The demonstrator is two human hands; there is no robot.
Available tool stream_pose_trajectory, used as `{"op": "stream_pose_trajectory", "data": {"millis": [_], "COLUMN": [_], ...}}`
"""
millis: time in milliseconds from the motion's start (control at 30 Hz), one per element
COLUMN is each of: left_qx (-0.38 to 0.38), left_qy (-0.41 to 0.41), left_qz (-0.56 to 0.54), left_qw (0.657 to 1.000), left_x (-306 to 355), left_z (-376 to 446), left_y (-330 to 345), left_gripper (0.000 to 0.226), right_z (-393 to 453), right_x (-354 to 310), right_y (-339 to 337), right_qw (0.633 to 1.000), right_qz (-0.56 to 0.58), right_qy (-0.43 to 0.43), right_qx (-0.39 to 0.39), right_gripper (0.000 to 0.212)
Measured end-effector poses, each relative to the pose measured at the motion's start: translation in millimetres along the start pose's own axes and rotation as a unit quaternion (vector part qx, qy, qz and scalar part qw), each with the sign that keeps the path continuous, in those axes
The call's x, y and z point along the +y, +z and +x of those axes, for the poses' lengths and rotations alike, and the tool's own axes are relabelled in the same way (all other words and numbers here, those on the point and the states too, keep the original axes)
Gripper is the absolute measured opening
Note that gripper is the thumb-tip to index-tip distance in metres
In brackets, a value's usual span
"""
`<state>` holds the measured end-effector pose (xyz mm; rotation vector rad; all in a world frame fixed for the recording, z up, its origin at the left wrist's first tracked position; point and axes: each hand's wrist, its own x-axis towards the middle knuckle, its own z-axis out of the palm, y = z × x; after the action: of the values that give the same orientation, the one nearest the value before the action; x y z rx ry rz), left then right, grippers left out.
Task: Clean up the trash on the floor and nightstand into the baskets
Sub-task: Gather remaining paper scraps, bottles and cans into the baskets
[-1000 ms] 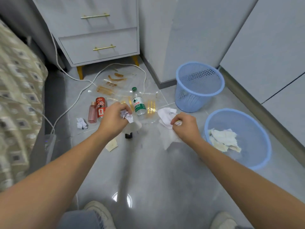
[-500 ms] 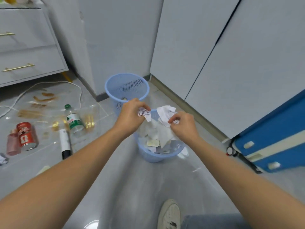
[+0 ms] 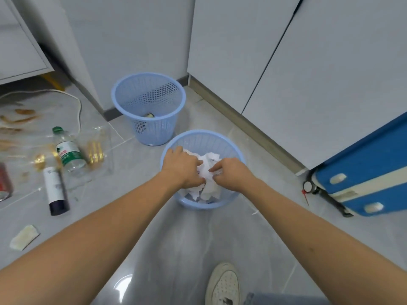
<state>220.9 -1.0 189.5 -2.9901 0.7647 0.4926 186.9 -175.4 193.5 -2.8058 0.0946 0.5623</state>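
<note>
Crumpled white paper (image 3: 209, 172) is pinched by both the left hand (image 3: 182, 169) and the right hand (image 3: 231, 173) inside the nearer blue basket (image 3: 239, 154) — not yet released. Much is judged left: a water bottle (image 3: 68, 150), a dark-capped tube (image 3: 55, 190) and wrappers (image 3: 24, 237) on the floor.
</note>
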Motion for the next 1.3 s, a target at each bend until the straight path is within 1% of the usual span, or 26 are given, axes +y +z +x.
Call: {"op": "stream_pose_trajectory", "data": {"millis": [67,133,200,300,400,500,633,767,900,933,1000,1067,1133,1233,1300], "left_qx": [0.034,0.054,0.072,0.125,0.176,0.207,0.223,0.194,0.159,0.151,0.134,0.122,0.122,0.130,0.141], "left_qy": [0.000,0.011,0.024,0.020,-0.025,-0.089,-0.207,-0.336,-0.430,-0.446,-0.468,-0.471,-0.468,-0.467,-0.473], "left_qz": [0.010,-0.026,-0.080,-0.148,-0.207,-0.240,-0.284,-0.330,-0.349,-0.362,-0.384,-0.386,-0.388,-0.383,-0.378], "left_qw": [0.999,0.998,0.994,0.981,0.962,0.944,0.909,0.861,0.818,0.804,0.785,0.784,0.784,0.786,0.783], "left_x": [-2.8,-8.3,-15.1,-29.5,-53.4,-91.4,-151.8,-203.8,-240.1,-250.1,-269.3,-287.8,-303.7,-319.6,-323.0], "left_z": [-8.9,-20.5,-36.8,-65.4,-99.2,-137.6,-190.4,-234.5,-250.4,-246.5,-232.0,-209.6,-182.3,-143.1,-123.9], "left_y": [-1.7,-2.3,-4.0,-8.5,-8.1,2.2,32.5,84.2,126.2,135.4,151.7,166.5,179.4,196.7,207.0], "left_gripper": [0.060,0.052,0.045,0.042,0.029,0.023,0.019,0.014,0.016,0.017,0.025,0.038,0.046,0.052,0.056], "right_z": [-6.6,-15.2,-24.3,-38.1,-49.2,-48.1,-38.3,-22.5,4.1,16.2,45.2,80.3,118.7,172.7,205.9], "right_x": [-3.5,-8.0,-14.2,-27.4,-57.2,-110.0,-199.0,-272.3,-307.6,-316.0,-333.4,-352.2,-370.1,-396.3,-410.9], "right_y": [-6.0,-14.6,-23.2,-34.6,-43.7,-38.0,0.3,59.1,107.3,117.7,134.4,146.1,156.6,173.4,186.3], "right_qw": [0.999,0.996,0.989,0.978,0.973,0.979,0.983,0.985,0.985,0.984,0.983,0.982,0.981,0.980,0.979], "right_qz": [-0.034,-0.072,-0.108,-0.127,-0.119,-0.063,-0.003,0.011,0.024,0.027,0.040,0.054,0.060,0.061,0.069], "right_qy": [0.010,0.021,0.028,0.030,0.007,-0.037,-0.111,-0.162,-0.170,-0.173,-0.176,-0.178,-0.183,-0.188,-0.190], "right_qx": [0.025,0.058,0.094,0.161,0.200,0.188,0.145,0.055,0.002,-0.008,-0.014,-0.006,0.008,0.031,0.033], "right_gripper": [0.045,0.052,0.054,0.048,0.038,0.032,0.027,0.025,0.022,0.021,0.018,0.023,0.033,0.048,0.055]}}
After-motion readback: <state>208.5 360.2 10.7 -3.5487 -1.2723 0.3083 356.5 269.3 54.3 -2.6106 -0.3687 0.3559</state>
